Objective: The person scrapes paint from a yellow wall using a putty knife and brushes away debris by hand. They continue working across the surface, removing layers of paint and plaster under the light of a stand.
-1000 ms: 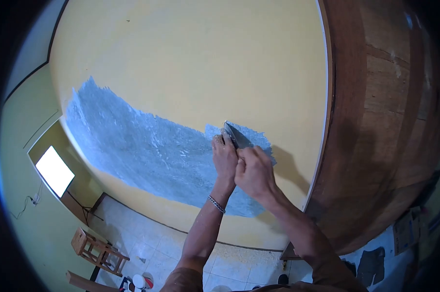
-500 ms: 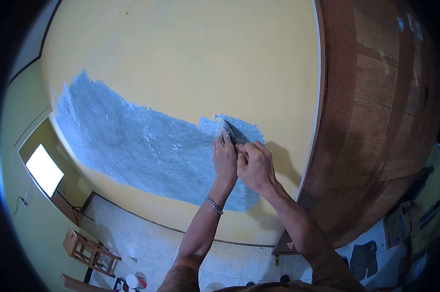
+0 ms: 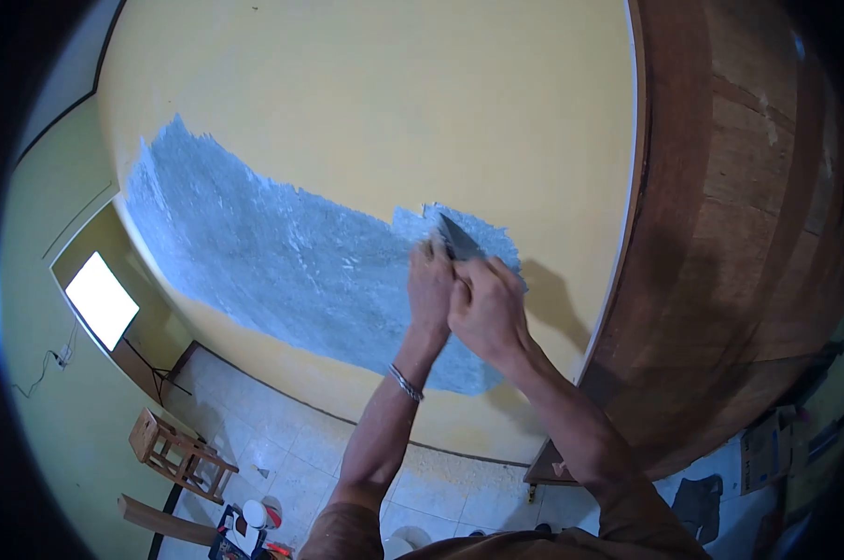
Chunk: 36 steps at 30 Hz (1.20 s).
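A metal scraper [image 3: 460, 242] lies against the wall, its pointed corner near the top edge of a bare grey patch [image 3: 282, 252]. My right hand [image 3: 489, 306] is closed round the scraper's handle, which the fingers hide. Beside it, my left hand [image 3: 430, 291] has its fingers on the blade's left side, slightly blurred, and wears a chain bracelet [image 3: 404, 383] at the wrist. Yellow paint [image 3: 394, 103] surrounds the patch, whose border is ragged along the top.
A brown wooden panel [image 3: 683, 243] stands to the right. At the lower left are a lit lamp [image 3: 103, 301] on a stand, a wooden stool [image 3: 181, 455] and a white container [image 3: 255, 512]. Pale flakes lie on the tiled floor [image 3: 440, 499] along the wall. A cardboard box [image 3: 765, 455] sits at the lower right.
The view has shifted, so the wall appears farther right and higher. Both hands stay together on the scraper near the patch's upper right part, blurred by motion now.
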### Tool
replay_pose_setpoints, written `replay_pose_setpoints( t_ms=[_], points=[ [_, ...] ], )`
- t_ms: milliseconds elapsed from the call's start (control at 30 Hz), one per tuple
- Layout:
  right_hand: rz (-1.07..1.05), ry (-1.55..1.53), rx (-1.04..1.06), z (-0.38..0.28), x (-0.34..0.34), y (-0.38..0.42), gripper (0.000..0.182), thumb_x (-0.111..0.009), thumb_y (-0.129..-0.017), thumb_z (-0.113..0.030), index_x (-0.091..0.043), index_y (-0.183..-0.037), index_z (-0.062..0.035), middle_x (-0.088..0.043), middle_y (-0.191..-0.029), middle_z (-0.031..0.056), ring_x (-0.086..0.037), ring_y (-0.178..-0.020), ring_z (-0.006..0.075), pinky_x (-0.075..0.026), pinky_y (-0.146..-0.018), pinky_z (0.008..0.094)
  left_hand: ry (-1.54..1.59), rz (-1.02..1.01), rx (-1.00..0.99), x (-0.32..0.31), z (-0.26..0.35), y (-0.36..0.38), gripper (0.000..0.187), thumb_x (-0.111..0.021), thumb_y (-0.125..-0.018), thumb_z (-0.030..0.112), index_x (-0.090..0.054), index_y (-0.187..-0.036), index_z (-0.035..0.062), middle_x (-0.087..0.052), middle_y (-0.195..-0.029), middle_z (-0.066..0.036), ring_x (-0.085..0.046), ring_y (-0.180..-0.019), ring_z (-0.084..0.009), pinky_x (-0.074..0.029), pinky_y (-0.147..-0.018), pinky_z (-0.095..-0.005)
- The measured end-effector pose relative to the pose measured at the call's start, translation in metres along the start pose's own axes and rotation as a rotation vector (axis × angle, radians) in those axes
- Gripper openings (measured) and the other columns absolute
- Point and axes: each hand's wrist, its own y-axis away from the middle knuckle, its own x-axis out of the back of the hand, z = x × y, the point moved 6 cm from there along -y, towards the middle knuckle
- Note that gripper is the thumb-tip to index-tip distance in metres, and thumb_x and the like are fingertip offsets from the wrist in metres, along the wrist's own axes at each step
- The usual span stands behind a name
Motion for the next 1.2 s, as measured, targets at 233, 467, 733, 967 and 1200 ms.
replay_pose_setpoints(
  t_ms=[233,467,733,967,1200],
  points=[
    [-0.021,0.002,-0.026,0.0,-0.003,-0.009,0.012,-0.059,-0.08,0.0,-0.065,-0.09,0.0004,-0.065,-0.083,0.02,-0.061,-0.077,0.0386,-0.052,-0.074,0.0472,-0.022,-0.022,0.035,0.007,0.002,-0.005,0.068,-0.061,-0.082,0.014,-0.039,-0.14,-0.0143,-0.055,-0.111,-0.026,-0.054,-0.106,-0.0406,-0.047,-0.093,-0.0452],
    [-0.051,-0.014,0.058,0.008,-0.009,-0.038,0.012,-0.059,-0.079,-0.001,-0.067,-0.089,0.0006,-0.067,-0.081,0.0189,-0.062,-0.076,0.0384,-0.052,-0.071,0.0463,-0.105,0.076,0.085,0.012,-0.004,-0.032,0.061,-0.062,-0.082,0.017,-0.045,-0.13,-0.0161,-0.056,-0.105,-0.026,-0.053,-0.103,-0.04,-0.047,-0.089,-0.0457],
    [-0.037,0.044,-0.047,-0.012,-0.008,-0.031,0.006,-0.057,-0.08,-0.001,-0.061,-0.083,0.001,-0.063,-0.079,0.0201,-0.06,-0.079,0.0406,-0.051,-0.074,0.0482,-0.134,0.068,-0.008,0.009,-0.008,-0.027,0.063,-0.063,-0.083,0.018,-0.045,-0.134,-0.0141,-0.055,-0.103,-0.024,-0.053,-0.101,-0.04,-0.047,-0.086,-0.046],
    [-0.125,0.003,-0.029,-0.005,-0.016,-0.038,0.014,-0.059,-0.082,-0.007,-0.06,-0.088,0.0049,-0.06,-0.084,0.0263,-0.062,-0.08,0.0442,-0.052,-0.073,0.0507,-0.131,0.134,-0.035,0.001,-0.021,-0.027,0.058,-0.062,-0.083,0.018,-0.048,-0.129,-0.0139,-0.054,-0.104,-0.025,-0.054,-0.098,-0.0409,-0.047,-0.085,-0.0463],
    [-0.116,-0.057,-0.032,-0.035,-0.009,-0.027,0.008,-0.06,-0.078,-0.003,-0.057,-0.083,0.0029,-0.059,-0.082,0.0239,-0.058,-0.083,0.0411,-0.049,-0.074,0.0505,-0.066,0.026,-0.02,0.016,-0.03,-0.02,0.059,-0.063,-0.084,0.021,-0.048,-0.131,-0.0121,-0.056,-0.104,-0.025,-0.055,-0.096,-0.0408,-0.048,-0.079,-0.0464]
  ],
)
